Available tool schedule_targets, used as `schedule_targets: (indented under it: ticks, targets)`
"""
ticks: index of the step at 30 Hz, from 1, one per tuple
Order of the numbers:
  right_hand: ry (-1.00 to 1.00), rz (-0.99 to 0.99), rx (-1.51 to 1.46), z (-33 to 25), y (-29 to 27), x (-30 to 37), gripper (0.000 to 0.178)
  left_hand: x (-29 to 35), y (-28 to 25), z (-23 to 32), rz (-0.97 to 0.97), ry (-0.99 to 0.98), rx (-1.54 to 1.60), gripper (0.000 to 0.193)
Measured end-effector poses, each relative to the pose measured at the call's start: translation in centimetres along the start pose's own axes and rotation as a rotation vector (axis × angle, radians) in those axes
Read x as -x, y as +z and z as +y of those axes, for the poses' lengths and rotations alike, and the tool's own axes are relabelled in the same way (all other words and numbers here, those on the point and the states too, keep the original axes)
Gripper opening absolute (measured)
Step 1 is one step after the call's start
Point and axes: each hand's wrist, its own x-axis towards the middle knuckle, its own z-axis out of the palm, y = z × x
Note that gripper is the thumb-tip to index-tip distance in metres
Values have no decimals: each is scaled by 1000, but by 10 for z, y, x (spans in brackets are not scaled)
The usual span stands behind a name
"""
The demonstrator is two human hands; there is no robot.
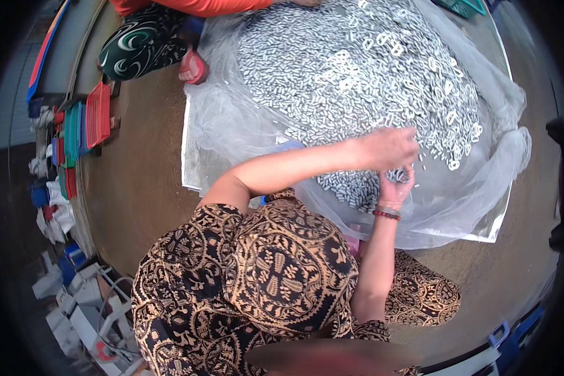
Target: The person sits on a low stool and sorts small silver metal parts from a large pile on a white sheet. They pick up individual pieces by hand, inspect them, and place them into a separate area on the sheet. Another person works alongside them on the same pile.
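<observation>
A wide heap of small grey metal cylinder-shaped pieces (294, 50) lies on a sheer white net cloth (219, 125). My left arm reaches across to the right, and my left hand (388, 149) is over the near right side of the heap with its fingers drawn together; what they hold, if anything, is hidden. Just below it, my right hand (396, 187) is cupped palm up around several of the grey metal pieces (397, 175). A red beaded bracelet (387, 214) circles my right wrist. Pale oval link-shaped pieces (451, 117) lie scattered on the heap.
Across the heap at upper left, another person in an orange sleeve (194, 5) and patterned trousers (141, 44) sits by the cloth. Red basket (98, 116) and teal basket (73, 131) stand along the left wall. A green basket (462, 7) is at the far right.
</observation>
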Motion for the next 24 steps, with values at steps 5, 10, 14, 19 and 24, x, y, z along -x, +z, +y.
schedule_targets:
  ticks: [5, 10, 14, 19, 24]
  targets:
    - [74, -58, -97, 26, 23, 12, 28, 22, -4, 18, 363, 116, -50, 28]
    - [69, 134, -228, 7, 21, -4, 20, 59, -20, -67, 630, -364, 76, 33]
    - [32, 163, -225, 1, 36, -20, 24, 102, -4, -132, 409, -879, -130, 55]
    - [43, -250, -271, -38, 208, -137, 29, 108, 30, -131, 515, -791, -160, 61]
    - [-213, -366, -24, -75, 405, -189, 67, 124, 8, -124, 573, -701, -2, 50]
